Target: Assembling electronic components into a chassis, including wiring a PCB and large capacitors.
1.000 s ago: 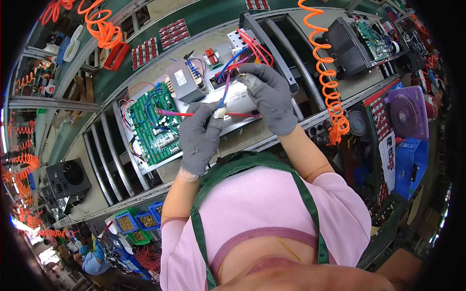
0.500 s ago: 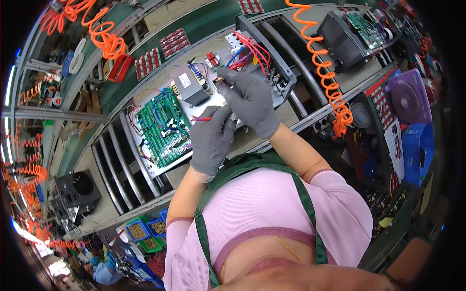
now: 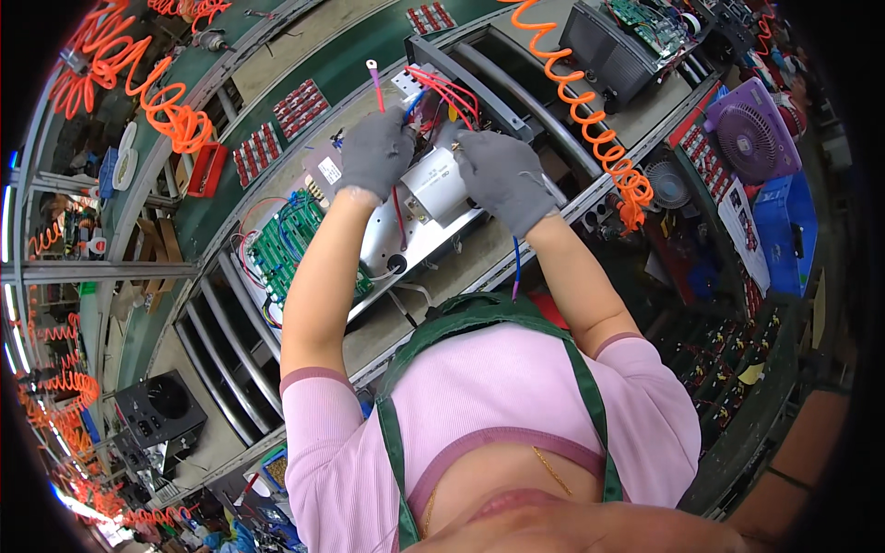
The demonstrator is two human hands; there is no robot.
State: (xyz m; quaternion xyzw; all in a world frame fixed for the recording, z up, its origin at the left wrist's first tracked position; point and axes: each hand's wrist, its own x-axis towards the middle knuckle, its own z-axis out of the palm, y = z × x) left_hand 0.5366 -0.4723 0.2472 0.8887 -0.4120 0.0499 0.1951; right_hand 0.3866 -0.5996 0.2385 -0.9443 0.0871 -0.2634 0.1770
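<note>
My left hand, gloved in grey, is closed around a red wire. The wire's ring terminal sticks up beyond the fingers, and a red length shows below the hand. My right hand, also gloved, has its fingers bent at the upper end of a white cylindrical capacitor; what the fingertips hold is hidden. Below that hand hangs a blue wire. Both hands are over a metal chassis with a green circuit board at its left. My left hand partly covers a dark transformer.
A coiled orange air hose hangs to the right. Bare metal rollers lie left of the chassis. Red parts in rows and a red bin stand beyond. A purple fan and blue bin are at right.
My hands have moved from the chassis's near side to farther in, and apart. The white capacitor and the wire's ring terminal now show. The whole view has shifted slightly.
</note>
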